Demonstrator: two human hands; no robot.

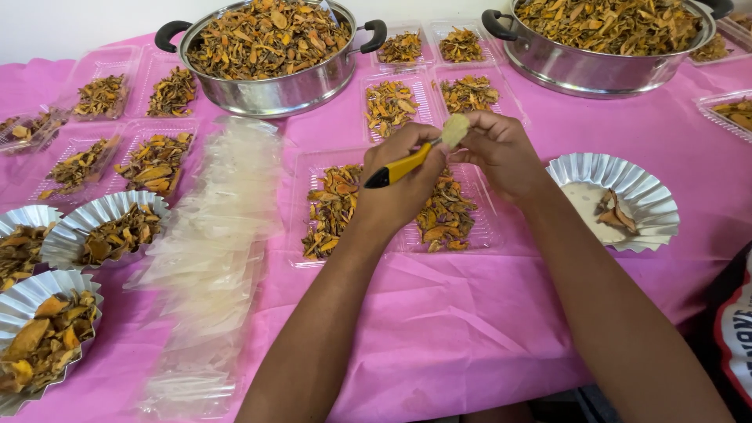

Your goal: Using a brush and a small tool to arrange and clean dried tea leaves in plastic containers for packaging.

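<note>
Left hand (pixel 399 188) closed around a small knife with a yellow and black handle (pixel 398 169), blade tip touching a pale root piece (pixel 454 129). Right hand (pixel 501 153) pinched shut on that same pale root piece, thumb and fingertips clamped at its lower side. Both hands raised together above a clear two-compartment plastic tray (pixel 395 207) filled with dried orange-brown slices, set near the middle of the counter (pixel 439 329) under a pink cloth.

Just right of the right hand, a fluted silver foil dish (pixel 654 200) with a few brown scraps and a pale film inside. On the left edge, three more fluted foil dishes (pixel 74 235) heaped with the same slices. Between those dishes and the central tray, a long overlapping row of clear plastic bags (pixel 215 251), running from the near edge up toward a large steel pot (pixel 270 55) with black handles. Second steel pot (pixel 611 39) at top right, also full. More clear trays (pixel 431 90) packed between and around the pots, close together, little bare cloth among them.

Widest open stretch of pink cloth at the near edge, beneath the forearms.
</note>
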